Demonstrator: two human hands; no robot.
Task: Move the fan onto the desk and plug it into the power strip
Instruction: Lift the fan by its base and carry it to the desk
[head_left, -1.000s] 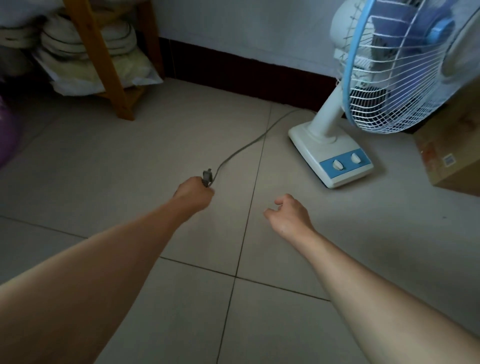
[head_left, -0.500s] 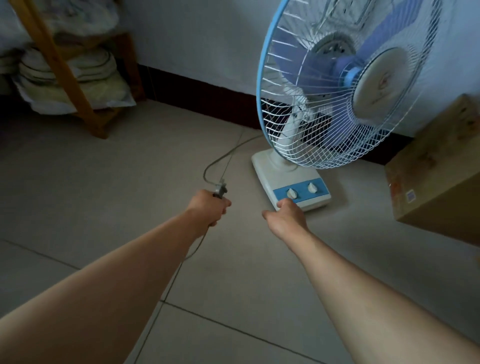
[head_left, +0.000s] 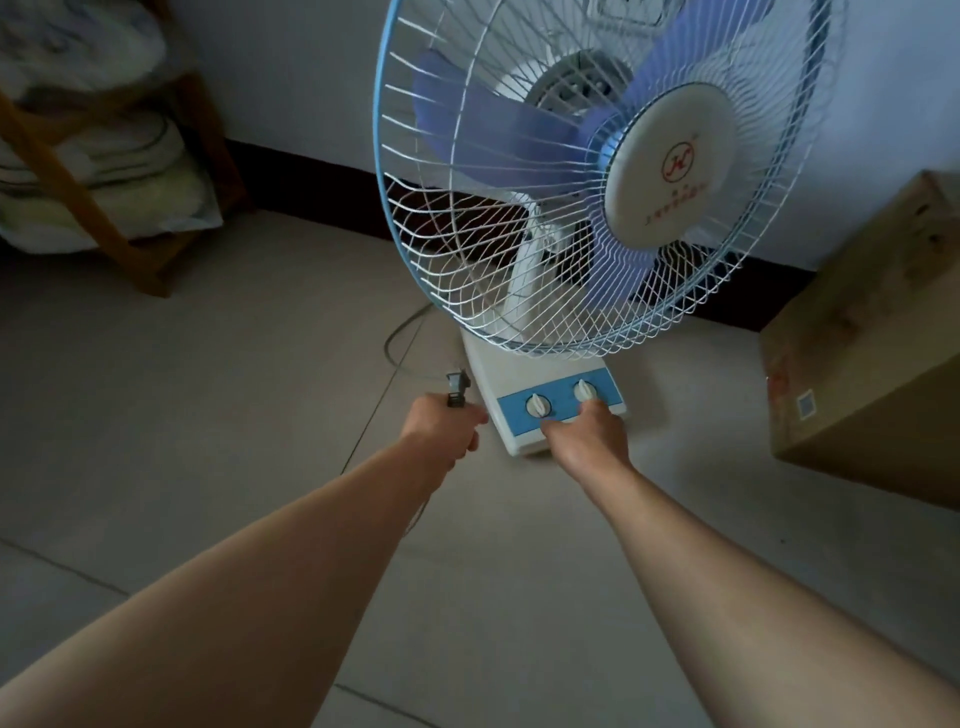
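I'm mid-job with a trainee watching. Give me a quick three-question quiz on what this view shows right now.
1. True or false: the left hand is closed around the plug.
2. Where does the right hand rest? A) on the cardboard box B) at the front edge of the fan base, by the knobs C) on the fan grille
3. Fill in: the fan stands on the ___.

Key:
1. True; the prongs stick up above the fist.
2. B
3. floor; no desk or power strip is in view.
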